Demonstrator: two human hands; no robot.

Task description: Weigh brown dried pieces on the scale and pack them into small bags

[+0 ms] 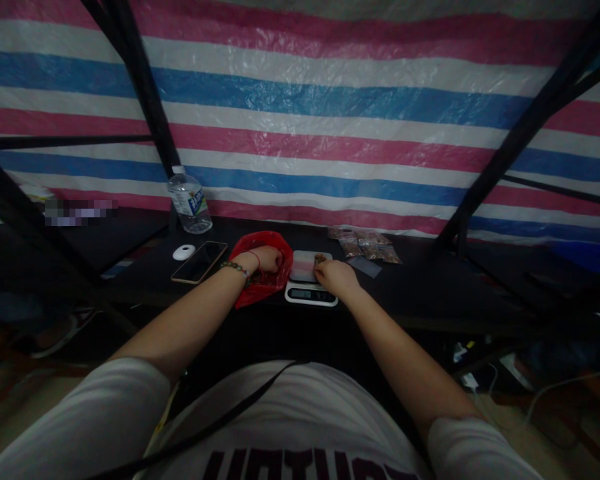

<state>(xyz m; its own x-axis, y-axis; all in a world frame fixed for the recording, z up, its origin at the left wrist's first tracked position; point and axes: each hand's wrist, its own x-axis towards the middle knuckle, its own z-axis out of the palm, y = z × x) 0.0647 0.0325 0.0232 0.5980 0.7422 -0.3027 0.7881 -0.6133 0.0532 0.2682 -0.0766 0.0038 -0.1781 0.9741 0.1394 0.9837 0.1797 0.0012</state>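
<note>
Weighing is the step you are in, as far as I can judge: your right hand (336, 275) sits at the right edge of the small digital scale (311, 280), its fingers pinched narrow on something small over the pale tray on top; what exactly they hold is too small to tell. Your left hand (267, 259) is sunk into the red plastic bag (258, 283) just left of the scale, fingers curled inside it, and I cannot tell whether they grip anything.

The next move probably calls for a light touch: let the pinch go onto the tray without leaning on the scale, and keep your wrist off its display at the front edge.

Right of the scale, near it, lie a few small filled packets (369, 245) and a flat empty one. Left of the scale, beyond the red bag, a phone (199, 262) lies flat with a white round object (183, 252) beside it, and a water bottle (190, 201) stands further back on the dark worktop (430, 287). Nothing blocks either hand; the bag's raised edge is the only thing crowding the scale.
</note>
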